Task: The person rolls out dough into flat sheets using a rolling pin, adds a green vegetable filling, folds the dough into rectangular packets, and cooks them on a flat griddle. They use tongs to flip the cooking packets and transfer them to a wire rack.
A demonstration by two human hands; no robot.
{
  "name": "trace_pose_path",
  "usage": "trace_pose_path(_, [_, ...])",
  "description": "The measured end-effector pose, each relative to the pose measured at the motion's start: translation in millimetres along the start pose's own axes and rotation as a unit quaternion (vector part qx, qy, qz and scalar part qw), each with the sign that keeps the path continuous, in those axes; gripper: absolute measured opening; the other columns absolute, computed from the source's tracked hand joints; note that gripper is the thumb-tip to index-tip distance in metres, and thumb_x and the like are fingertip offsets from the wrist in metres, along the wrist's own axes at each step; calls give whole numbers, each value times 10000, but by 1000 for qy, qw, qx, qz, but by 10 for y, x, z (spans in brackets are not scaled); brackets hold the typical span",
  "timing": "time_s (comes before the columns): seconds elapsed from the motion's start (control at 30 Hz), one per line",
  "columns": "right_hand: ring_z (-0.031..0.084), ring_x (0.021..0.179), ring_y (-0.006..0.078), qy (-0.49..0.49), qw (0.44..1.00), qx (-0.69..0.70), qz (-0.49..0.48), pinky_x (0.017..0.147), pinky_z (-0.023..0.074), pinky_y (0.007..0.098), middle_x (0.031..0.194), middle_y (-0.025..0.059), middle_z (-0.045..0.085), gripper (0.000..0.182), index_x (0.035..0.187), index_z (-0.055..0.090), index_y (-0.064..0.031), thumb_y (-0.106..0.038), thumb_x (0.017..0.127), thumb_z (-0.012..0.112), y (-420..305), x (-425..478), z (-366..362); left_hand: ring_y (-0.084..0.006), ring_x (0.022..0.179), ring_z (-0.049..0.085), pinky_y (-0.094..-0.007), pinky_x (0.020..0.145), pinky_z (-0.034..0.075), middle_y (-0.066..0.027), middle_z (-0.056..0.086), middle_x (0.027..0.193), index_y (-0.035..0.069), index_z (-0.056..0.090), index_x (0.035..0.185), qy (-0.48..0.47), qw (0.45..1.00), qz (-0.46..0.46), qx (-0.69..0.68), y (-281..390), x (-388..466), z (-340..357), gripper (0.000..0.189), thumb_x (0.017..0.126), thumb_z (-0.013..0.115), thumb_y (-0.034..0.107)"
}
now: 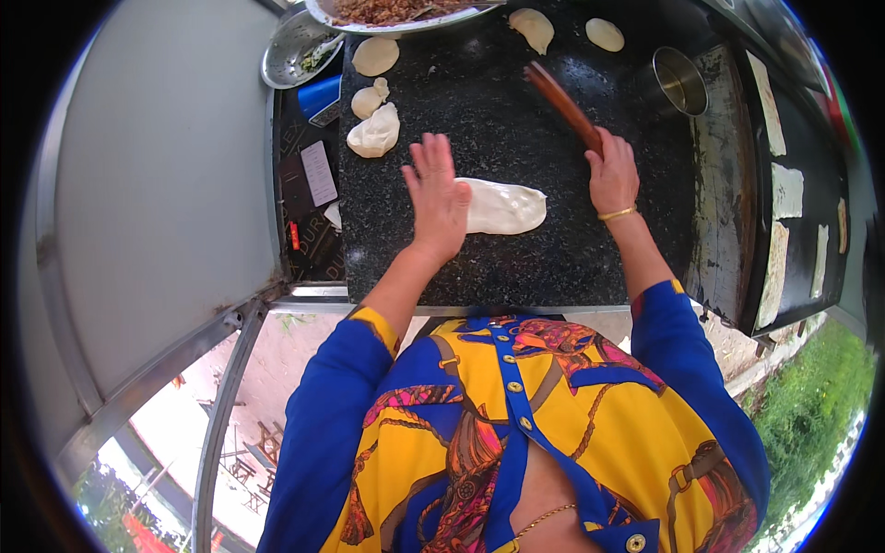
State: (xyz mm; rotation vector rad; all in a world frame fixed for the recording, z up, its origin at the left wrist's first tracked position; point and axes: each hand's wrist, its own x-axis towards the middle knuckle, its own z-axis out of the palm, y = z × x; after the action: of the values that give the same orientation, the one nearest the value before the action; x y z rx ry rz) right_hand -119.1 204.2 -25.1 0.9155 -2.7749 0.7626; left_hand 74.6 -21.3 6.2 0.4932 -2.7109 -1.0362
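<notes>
A flattened oval of dough (506, 207) lies on the black speckled stone worktop (498, 276). Over its left end is my left hand (440, 197), fingers spread and holding nothing; whether the palm touches the dough I cannot tell. To the right of the dough, my right hand (614, 173) grips one end of a reddish wooden rolling pin (561, 104), which points up and to the left. Beyond my left hand sit a lump of dough (374, 131), a smaller piece (368, 100) and a dough round (376, 56). Two more dough pieces (533, 30) (605, 34) lie at the back.
A large bowl of reddish-brown filling (408, 27) stands at the back, a metal bowl (287, 55) at its left. A metal cup (681, 81) is at the back right. Flatbreads (773, 276) lie on the dark griddle (805, 269) at right. A phone-like device (319, 173) lies at left.
</notes>
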Motion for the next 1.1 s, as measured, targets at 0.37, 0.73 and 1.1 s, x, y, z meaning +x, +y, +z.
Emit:
trace_pose_path(0.37, [305,1423,298,-65,989,-131,-10,1149,208,523,1522,111,379,550,1437,445,-108,-374,959,506,-909,-241,15,-330,1486,181,-528,1190,95,-216,231,1583,-15,317,1488,-12,948,76,307,14,361,-17,654,979,462,369])
trace_pose_path(0.73, [252,1455,327,-69,990,-120,22,1163,175,549,1537,142,356,539,1428,446,-51,-354,982,464,-913,-9,203,-384,1486,150,-598,1167,50,-214,213,1590,5,279,1508,-35,943,94,317,-120,536,-82,667,985,454,378])
trace_pose_path(1.1, [551,1029,308,-206,974,79,56,912,452,425,1078,95,605,574,1267,546,-81,-163,743,764,-1368,-1694,-387,-353,1445,263,-552,1167,189,-123,365,1519,117,438,1446,-266,921,272,87,-227,-480,-643,593,910,614,300])
